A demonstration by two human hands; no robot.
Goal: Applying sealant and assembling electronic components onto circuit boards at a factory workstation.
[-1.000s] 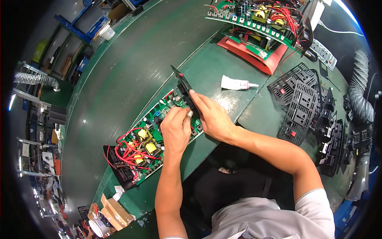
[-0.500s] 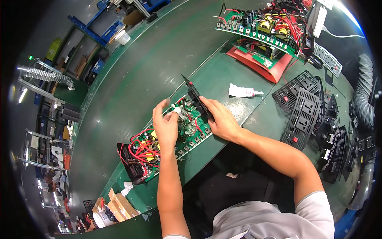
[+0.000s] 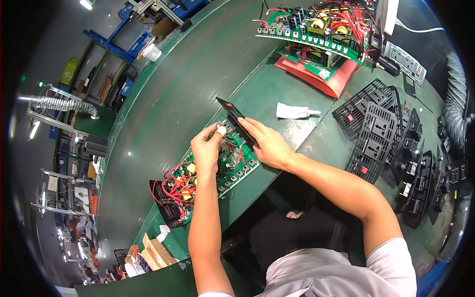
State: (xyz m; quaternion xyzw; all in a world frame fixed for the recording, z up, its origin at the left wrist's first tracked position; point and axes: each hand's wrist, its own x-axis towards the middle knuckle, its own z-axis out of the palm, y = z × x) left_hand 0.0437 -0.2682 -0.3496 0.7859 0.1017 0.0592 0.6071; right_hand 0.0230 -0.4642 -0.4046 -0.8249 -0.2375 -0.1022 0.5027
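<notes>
A long green workbench (image 3: 188, 74) curved across the room. Blue metal racking (image 3: 116, 42) stood beyond it at the upper left, near a ribbed silver duct (image 3: 62, 105). A bright ceiling lamp (image 3: 86, 4) shone overhead.

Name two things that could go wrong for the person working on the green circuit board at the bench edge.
1. The circuit board lies close to the green bench's front edge; pressure from the left hand might tip or slide it off.
2. The right hand rests on a black panel at the board's far end, next to loose red wires; these could snag or get pinched.
</notes>
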